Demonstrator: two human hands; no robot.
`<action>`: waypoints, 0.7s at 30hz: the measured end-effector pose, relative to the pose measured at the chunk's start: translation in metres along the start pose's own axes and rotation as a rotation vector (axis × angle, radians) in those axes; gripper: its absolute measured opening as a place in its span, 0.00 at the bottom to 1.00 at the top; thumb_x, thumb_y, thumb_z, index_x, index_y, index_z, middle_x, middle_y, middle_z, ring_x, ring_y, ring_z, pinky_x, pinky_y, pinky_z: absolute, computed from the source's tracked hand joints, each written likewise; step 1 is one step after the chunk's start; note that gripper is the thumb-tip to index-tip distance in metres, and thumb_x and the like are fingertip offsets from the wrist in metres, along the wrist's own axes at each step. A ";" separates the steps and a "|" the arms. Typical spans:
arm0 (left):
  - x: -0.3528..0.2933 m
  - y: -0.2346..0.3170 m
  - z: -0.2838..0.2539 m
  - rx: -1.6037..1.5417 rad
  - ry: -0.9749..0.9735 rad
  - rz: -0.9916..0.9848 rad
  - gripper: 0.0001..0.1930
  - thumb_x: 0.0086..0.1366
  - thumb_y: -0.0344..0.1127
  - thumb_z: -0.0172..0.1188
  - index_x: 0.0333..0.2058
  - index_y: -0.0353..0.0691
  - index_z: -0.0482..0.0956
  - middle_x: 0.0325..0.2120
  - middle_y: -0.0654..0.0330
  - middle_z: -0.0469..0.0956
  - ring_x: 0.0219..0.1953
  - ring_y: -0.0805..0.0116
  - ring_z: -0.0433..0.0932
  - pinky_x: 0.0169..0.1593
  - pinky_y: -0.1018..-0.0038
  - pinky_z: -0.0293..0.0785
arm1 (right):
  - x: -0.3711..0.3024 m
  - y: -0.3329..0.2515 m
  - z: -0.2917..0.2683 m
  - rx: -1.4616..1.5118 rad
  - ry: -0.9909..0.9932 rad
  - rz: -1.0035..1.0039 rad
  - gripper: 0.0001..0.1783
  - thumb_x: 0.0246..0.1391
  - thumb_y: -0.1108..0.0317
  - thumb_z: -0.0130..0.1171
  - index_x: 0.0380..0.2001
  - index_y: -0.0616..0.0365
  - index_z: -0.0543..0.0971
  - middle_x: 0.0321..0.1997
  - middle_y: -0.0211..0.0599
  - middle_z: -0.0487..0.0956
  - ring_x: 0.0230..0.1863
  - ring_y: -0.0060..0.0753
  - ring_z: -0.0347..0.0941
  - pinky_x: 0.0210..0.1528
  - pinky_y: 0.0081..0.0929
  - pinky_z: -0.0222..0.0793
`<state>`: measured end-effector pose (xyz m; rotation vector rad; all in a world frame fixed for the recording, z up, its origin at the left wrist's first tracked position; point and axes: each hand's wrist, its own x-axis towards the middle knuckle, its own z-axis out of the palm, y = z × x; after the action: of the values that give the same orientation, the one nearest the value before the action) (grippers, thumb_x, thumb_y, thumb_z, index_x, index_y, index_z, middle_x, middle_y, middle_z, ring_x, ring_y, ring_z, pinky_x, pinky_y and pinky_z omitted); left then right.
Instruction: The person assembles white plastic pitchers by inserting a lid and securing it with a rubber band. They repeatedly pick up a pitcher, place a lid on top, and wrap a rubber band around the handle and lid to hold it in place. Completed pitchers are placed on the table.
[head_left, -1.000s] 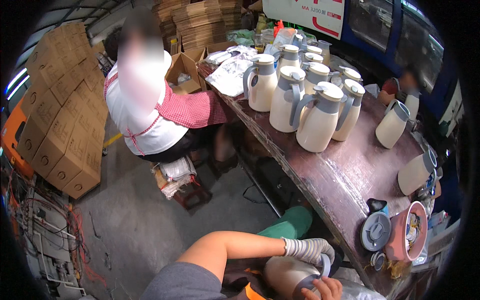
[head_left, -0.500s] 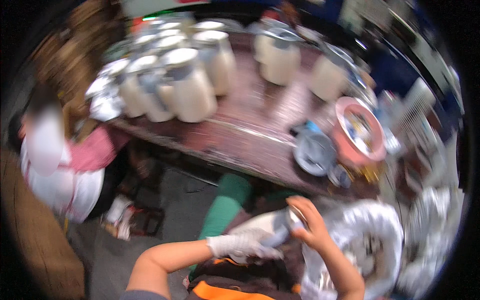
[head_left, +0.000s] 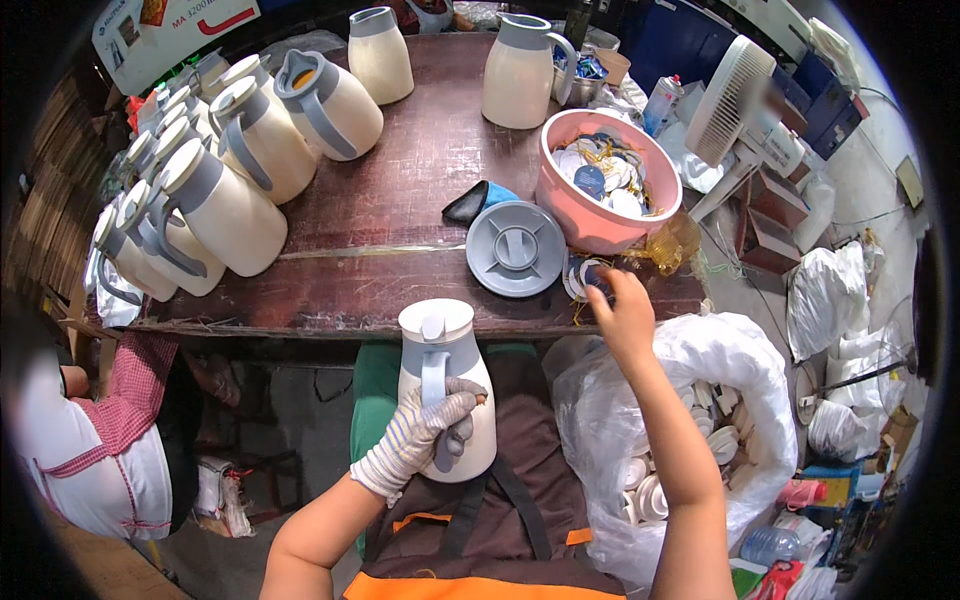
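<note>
My left hand, in a striped work glove, grips a cream jug with a grey collar and handle, held upright over my lap. My bare right hand reaches to the table's front edge and touches small round tags lying there, beside a grey round lid. A pink bowl full of similar tags stands just beyond.
Several cream jugs crowd the left of the dark wooden table, two more stand at the back. A white bag of lids sits at my right. Another person sits lower left. A fan stands right.
My view has swung from the left toward the table. The jug now stands upright in my left hand, and my right hand has left it and reached up to the table edge.
</note>
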<state>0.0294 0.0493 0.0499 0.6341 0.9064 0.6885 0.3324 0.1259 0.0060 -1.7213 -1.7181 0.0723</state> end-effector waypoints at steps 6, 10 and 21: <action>0.000 -0.002 -0.008 -0.050 -0.035 0.007 0.13 0.63 0.39 0.62 0.41 0.37 0.77 0.21 0.63 0.73 0.19 0.77 0.71 0.25 0.82 0.69 | 0.014 -0.004 0.045 -0.111 0.038 0.040 0.11 0.49 0.59 0.61 0.33 0.53 0.82 0.39 0.38 0.78 0.40 0.46 0.75 0.43 0.40 0.71; 0.001 -0.004 -0.013 -0.061 -0.041 0.017 0.13 0.63 0.38 0.62 0.41 0.37 0.77 0.21 0.63 0.74 0.20 0.77 0.72 0.26 0.82 0.70 | 0.012 0.004 0.034 -0.061 0.116 0.059 0.10 0.48 0.64 0.60 0.34 0.54 0.81 0.43 0.37 0.77 0.44 0.45 0.74 0.46 0.38 0.70; -0.006 -0.009 -0.014 -0.016 0.007 0.046 0.18 0.63 0.46 0.61 0.42 0.36 0.76 0.22 0.62 0.75 0.20 0.75 0.73 0.27 0.80 0.71 | 0.016 0.012 0.050 -0.091 0.287 0.114 0.09 0.55 0.63 0.56 0.36 0.55 0.80 0.43 0.40 0.78 0.42 0.48 0.74 0.43 0.39 0.70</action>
<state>0.0166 0.0417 0.0396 0.6408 0.8942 0.7391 0.3201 0.1628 -0.0307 -1.7971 -1.4332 -0.1959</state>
